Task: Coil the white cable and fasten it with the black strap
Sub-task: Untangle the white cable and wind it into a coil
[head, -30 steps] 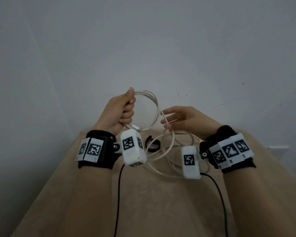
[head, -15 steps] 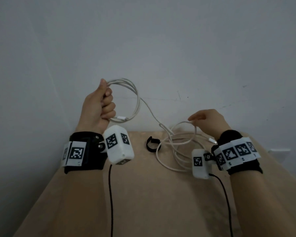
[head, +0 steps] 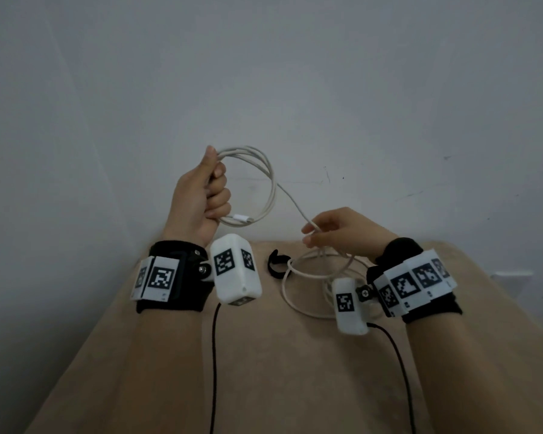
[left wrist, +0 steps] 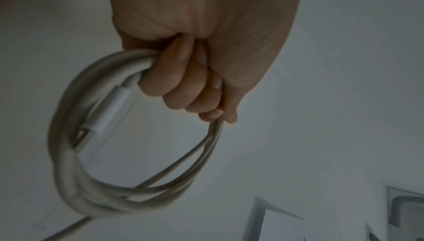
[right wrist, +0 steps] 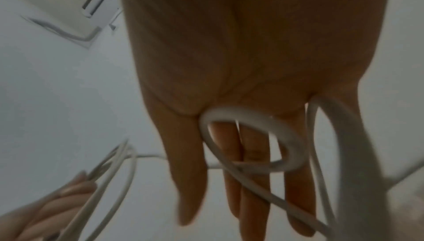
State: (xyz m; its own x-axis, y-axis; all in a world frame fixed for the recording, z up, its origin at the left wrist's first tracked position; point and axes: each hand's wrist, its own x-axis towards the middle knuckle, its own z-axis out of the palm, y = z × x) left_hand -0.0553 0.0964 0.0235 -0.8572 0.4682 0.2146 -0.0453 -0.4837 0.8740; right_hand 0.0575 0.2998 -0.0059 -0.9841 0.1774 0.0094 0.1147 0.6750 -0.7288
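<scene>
— What has the left hand point(head: 198, 198) got up there?

— A bundle of the white cable point(head: 268, 183), several loops gathered in a closed fist, raised in front of the grey wall point(head: 295, 73). The left wrist view shows the fingers point(left wrist: 181, 85) curled right round the strands, with the white plug end point(left wrist: 110, 110) lying inside the loop just beside them.

— And the right hand point(head: 345, 236)?

— Lower, over the far end of the counter point(head: 279, 371). One strand runs down from the raised coil to its fingertips. From the head view it looks like a light grip between thumb and fingers; in the right wrist view the fingers point(right wrist: 190, 181) hang fairly straight with cable looping across them, and that picture is blurred, so I can't tell how firmly they close.

— Where's the rest of the cable?

— Loose loops lie on the beige counter under and beside the right hand, partly hidden by the white camera box point(head: 350, 303) on that wrist.

— The black strap point(head: 276, 266)?

— On the counter, curled into an open ring, between the two hands and just left of the loose loops. Neither hand touches it.

— Anything else around?

— Black wristbands with white marker tags on both wrists, a second white camera box point(head: 235, 270) at the left wrist, and a thin black lead point(head: 214, 364) trailing from each box toward the near edge. I see no containers.
</scene>
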